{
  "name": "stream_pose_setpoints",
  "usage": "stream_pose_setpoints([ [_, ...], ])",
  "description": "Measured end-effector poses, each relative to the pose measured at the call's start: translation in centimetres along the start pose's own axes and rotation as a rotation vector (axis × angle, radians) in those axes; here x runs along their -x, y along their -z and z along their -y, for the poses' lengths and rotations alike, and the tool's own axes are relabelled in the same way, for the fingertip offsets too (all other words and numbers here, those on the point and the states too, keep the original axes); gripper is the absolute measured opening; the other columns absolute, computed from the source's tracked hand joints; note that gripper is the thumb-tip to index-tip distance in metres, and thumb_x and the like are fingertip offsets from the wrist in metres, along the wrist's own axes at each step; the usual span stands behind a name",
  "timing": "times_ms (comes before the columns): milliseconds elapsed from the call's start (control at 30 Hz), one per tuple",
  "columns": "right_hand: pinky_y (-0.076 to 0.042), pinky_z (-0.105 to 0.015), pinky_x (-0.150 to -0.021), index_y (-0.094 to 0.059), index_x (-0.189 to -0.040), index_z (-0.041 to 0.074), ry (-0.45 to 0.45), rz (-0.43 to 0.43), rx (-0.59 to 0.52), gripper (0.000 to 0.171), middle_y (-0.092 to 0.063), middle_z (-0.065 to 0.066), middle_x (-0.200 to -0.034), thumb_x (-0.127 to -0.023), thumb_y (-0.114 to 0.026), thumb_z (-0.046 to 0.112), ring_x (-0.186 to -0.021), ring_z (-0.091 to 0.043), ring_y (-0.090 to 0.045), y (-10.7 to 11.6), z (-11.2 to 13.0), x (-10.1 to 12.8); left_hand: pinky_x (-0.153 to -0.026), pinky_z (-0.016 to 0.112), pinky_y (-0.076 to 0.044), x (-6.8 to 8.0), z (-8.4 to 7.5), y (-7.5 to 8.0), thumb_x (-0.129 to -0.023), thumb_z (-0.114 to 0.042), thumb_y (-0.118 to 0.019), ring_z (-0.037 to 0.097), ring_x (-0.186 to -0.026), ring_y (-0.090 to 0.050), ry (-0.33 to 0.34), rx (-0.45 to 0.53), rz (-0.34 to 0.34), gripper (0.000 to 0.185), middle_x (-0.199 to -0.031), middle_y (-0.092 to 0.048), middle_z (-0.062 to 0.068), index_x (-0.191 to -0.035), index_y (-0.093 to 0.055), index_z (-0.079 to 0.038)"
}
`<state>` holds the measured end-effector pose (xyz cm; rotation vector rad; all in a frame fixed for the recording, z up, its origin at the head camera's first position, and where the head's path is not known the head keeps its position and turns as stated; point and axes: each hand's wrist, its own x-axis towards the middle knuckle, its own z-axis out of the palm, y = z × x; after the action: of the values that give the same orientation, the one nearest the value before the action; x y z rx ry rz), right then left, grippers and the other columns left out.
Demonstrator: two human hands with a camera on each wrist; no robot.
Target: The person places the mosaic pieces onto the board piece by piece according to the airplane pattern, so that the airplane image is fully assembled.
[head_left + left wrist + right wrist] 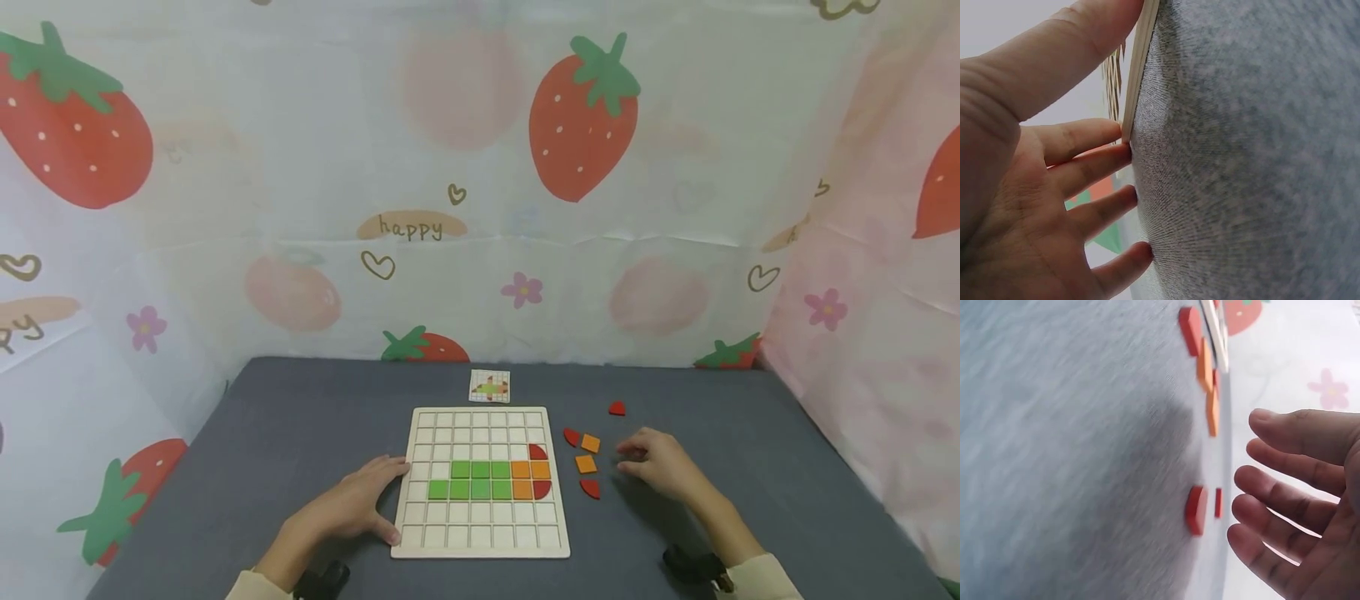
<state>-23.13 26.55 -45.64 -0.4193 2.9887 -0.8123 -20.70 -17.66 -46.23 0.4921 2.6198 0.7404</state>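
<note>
My left hand (352, 507) lies flat on the grey table (300, 433), fingers straight, thumb against the near left edge of the board (480, 546). My right hand (660, 462) hovers loosely open and holds nothing, just right of the loose tiles (586, 463) (two orange squares, three red curved bits). On the board, green squares (470, 480) run two rows, then orange (531, 479), then two red corners (538, 452). Judging by the card (490, 386) beyond, too small to read, the picture is part built, with five tiles still outside.
</note>
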Motion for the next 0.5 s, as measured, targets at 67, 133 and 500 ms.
stream_pose_setpoints([
  [67,-0.046,-0.027,-0.067,-0.069,-0.095,0.008,-0.02,0.015,0.01,0.022,-0.061,-0.001,-0.09,-0.075,-0.07,0.017,-0.081,-0.013,-0.056,0.1,-0.4,0.3,-0.102,0.061,-0.024,0.0,0.0,0.0,-0.054,-0.037,-0.081,0.035,-0.137,-0.021,-0.015,0.008,0.003,0.097,-0.144,-0.035,0.01,-0.137,-0.038,-0.009],
  [133,-0.045,-0.028,-0.067,-0.069,-0.095,0.008,-0.035,0.035,0.014,0.023,-0.061,-0.001,-0.091,-0.074,-0.072,0.017,-0.082,-0.014,-0.056,0.1,-0.7,0.6,-0.102,0.06,-0.024,0.1,0.0,-0.1,-0.055,-0.037,-0.081,0.035,-0.137,-0.022,-0.025,0.009,0.004,0.097,-0.144,-0.035,0.011,-0.137,-0.038,-0.009],
  [500,-0.04,-0.027,-0.063,-0.069,-0.098,0.01,-0.109,0.085,0.051,0.029,-0.058,-0.001,-0.091,-0.069,-0.072,0.006,-0.076,-0.012,-0.05,0.0,-1.4,0.9,-0.103,0.06,-0.023,0.1,0.1,0.0,-0.053,-0.038,-0.081,0.035,-0.137,-0.022,-0.017,0.014,-0.008,0.098,-0.144,-0.035,0.011,-0.137,-0.039,-0.01],
])
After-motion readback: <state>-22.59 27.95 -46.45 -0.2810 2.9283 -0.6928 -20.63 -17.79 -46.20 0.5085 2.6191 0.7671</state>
